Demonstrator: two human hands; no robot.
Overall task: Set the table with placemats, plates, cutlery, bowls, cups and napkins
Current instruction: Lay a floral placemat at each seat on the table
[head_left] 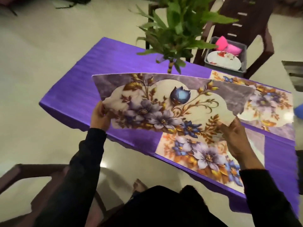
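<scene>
Floral placemat [164, 102], purple-grey border with cream centre and blue-gold blooms, held tilted above the table between left hand [100, 117] and right hand [236, 136]; second mat [203, 154] flat under right hand, third [268, 102] flat beyond it; plates [223, 62] and pink napkins [229, 46] in far tub.

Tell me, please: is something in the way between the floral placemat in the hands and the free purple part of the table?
Nothing visible. The floral placemat, held by left hand and right hand, hangs over bare purple tablecloth. The green potted plant stands just beyond its far edge.
</scene>
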